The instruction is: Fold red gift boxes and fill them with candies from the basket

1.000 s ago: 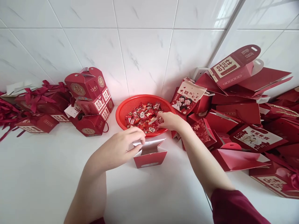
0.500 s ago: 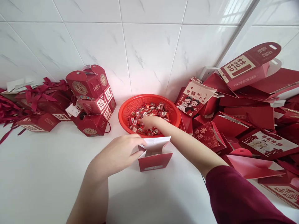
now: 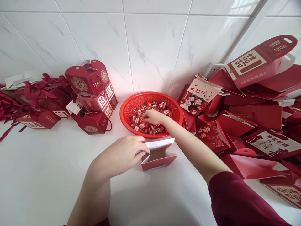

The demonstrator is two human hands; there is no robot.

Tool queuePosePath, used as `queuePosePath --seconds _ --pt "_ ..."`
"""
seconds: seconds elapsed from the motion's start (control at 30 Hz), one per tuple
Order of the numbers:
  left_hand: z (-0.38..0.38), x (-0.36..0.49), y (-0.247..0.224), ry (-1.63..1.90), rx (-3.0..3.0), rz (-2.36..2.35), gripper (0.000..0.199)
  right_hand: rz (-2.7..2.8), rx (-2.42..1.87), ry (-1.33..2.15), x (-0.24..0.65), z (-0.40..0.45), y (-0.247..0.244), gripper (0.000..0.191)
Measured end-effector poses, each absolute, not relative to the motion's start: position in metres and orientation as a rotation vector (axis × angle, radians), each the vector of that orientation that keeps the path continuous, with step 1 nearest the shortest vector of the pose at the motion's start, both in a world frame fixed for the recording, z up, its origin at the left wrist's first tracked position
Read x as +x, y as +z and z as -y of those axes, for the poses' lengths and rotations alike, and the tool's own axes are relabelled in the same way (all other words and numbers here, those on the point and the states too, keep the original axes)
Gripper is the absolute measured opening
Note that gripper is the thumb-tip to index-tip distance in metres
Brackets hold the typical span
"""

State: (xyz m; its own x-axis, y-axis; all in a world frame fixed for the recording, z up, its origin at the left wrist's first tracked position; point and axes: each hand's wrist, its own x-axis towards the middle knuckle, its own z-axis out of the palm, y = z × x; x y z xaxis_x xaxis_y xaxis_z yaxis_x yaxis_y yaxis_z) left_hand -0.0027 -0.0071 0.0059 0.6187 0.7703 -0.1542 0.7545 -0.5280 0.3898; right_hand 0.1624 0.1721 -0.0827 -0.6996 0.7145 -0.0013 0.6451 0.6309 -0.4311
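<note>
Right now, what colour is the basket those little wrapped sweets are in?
The basket is bright red; it shows best in the head view.

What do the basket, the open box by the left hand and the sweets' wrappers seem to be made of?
Basket: probably plastic, smooth, slightly glossy red; small holes pierce its wall.
Open box: apparently folded card, red outside and pale inside, with thin, creased edges.
Wrappers: shiny, crinkled, printed film; whether plastic or foil, I can't tell.

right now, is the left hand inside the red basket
No, the left hand is at the open box in front of the red basket.
</note>
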Motion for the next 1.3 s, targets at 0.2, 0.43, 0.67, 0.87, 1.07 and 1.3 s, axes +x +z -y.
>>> queuePosePath --seconds 0.2,0.43,0.67,0.87,1.07,1.3 --pt "0.009 0.001 0.008 0.203 2.457 -1.218 0.045 2.334 -1.176 0.616 0.181 -0.131 -0.066 0.023" --pt "0.005 0.0 0.009 0.722 2.273 -1.386 0.026 1.751 -1.205 0.877 0.219 -0.093 -0.056 0.02" --pt "-0.004 0.013 -0.001 1.107 1.966 -1.474 0.033 1.434 -0.888 1.106 0.229 -0.049 -0.041 0.031" --pt "-0.002 0.026 -0.002 1.106 1.955 -1.267 0.02 1.392 -0.721 1.181 0.222 -0.019 -0.031 0.022" --pt "0.002 0.027 -0.002 1.11 1.996 -1.161 0.012 1.464 -0.714 1.223 0.231 -0.014 -0.037 0.017" --pt "0.008 0.022 0.005 0.875 2.366 -1.026 0.007 1.427 -0.725 1.079 0.249 0.0 -0.035 0.017"
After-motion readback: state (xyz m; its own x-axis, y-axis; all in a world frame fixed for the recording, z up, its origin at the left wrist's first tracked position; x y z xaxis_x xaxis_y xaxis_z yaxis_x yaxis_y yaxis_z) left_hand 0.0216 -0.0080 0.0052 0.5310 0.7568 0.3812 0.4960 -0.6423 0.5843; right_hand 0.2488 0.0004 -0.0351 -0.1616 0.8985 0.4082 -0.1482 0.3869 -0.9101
